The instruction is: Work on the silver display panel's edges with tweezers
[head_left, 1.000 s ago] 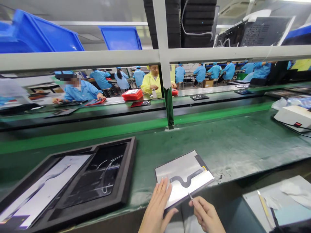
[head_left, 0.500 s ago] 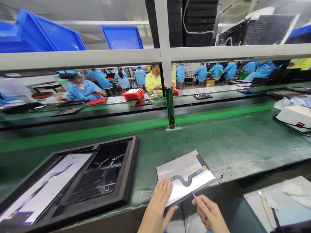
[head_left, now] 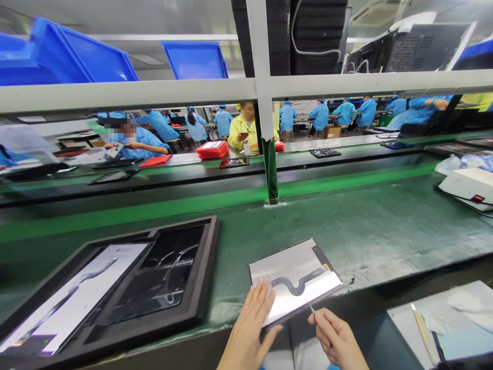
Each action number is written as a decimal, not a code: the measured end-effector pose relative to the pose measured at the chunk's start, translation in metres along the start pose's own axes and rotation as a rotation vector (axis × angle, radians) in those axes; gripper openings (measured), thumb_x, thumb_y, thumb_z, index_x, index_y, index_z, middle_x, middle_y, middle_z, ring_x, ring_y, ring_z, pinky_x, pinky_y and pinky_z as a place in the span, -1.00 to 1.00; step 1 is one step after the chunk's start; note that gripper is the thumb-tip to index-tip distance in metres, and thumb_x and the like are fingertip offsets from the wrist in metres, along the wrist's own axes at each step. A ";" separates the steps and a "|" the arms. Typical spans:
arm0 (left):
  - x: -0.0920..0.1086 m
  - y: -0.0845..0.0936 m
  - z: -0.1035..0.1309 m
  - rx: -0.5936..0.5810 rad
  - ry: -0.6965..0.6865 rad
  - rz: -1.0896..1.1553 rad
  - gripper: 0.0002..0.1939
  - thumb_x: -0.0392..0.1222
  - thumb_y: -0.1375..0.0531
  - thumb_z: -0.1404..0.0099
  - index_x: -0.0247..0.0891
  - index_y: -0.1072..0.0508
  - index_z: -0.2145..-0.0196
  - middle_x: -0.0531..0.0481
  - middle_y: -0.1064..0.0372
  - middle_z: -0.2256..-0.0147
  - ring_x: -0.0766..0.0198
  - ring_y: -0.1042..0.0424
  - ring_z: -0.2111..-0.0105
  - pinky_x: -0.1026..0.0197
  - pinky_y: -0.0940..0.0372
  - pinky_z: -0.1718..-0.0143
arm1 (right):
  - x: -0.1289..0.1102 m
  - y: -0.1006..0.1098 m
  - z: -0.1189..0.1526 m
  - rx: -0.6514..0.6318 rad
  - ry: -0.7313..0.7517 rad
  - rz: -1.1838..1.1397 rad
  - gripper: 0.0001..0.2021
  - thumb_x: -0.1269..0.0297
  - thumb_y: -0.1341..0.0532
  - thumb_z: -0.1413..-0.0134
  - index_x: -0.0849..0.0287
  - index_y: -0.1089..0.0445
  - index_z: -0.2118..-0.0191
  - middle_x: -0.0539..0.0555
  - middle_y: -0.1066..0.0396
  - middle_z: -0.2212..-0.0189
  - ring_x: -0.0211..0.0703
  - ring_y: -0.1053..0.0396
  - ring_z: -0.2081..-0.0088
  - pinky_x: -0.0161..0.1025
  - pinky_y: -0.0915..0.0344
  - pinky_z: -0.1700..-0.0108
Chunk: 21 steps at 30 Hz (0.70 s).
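Note:
A flat display panel [head_left: 287,259] with a silver-white back and a wavy grey flex cable [head_left: 296,289] lies at the front edge of the green bench. My left hand [head_left: 252,321] rests on its near left part, fingers stretched flat over the surface and thumb apart by the near edge. Between the thumb and fingers of my right hand [head_left: 335,334] is a thin metal tool, apparently tweezers [head_left: 311,308]. Its tip reaches the panel's near edge. I cannot make out whether the tip grips anything.
To the left, a dark foam tray [head_left: 210,267] holds another panel [head_left: 82,280] and a glossy black one [head_left: 162,272]. A bench post [head_left: 271,174] rises ahead, before the conveyor [head_left: 185,181]. A white box [head_left: 468,187] sits at right. Co-workers sit beyond.
The tweezers and my right hand have shifted slightly right. My left hand stays on the panel. Across the line, one co-worker has lifted a pale piece, and panels on the conveyor have moved right.

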<state>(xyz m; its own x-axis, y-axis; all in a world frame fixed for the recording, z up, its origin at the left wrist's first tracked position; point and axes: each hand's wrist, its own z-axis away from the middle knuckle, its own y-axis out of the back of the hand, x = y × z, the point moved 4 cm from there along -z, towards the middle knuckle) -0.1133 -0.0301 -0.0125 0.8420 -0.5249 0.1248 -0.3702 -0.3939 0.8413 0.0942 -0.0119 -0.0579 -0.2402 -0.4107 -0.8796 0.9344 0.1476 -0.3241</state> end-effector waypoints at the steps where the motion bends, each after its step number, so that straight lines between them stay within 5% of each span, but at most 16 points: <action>1: 0.000 0.000 0.000 0.000 0.002 0.010 -0.32 -0.08 -0.08 -0.46 -0.19 0.11 -0.40 -0.22 -0.13 -0.28 -0.02 -0.17 -0.26 -0.08 -0.31 -0.16 | 0.000 0.000 0.000 0.001 -0.001 -0.001 -0.36 -0.37 -0.31 0.23 0.23 -0.42 0.38 -0.25 0.04 0.71 -0.52 0.28 0.70 -0.43 0.39 0.66; 21: -0.003 0.004 -0.005 -0.016 0.018 0.071 -0.35 -0.12 -0.10 -0.45 -0.16 0.05 -0.39 -0.21 -0.11 -0.29 -0.02 -0.10 -0.28 -0.10 -0.28 -0.17 | -0.013 0.003 0.004 0.087 0.049 -0.014 -0.40 -0.33 -0.34 0.23 0.22 -0.42 0.41 -0.23 0.03 0.70 -0.51 0.33 0.67 -0.43 0.42 0.64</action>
<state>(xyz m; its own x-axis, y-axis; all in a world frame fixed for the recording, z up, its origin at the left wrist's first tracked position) -0.1156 -0.0268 -0.0068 0.8209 -0.5374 0.1933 -0.4227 -0.3440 0.8385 0.1016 -0.0101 -0.0462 -0.2643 -0.3675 -0.8917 0.9496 0.0623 -0.3071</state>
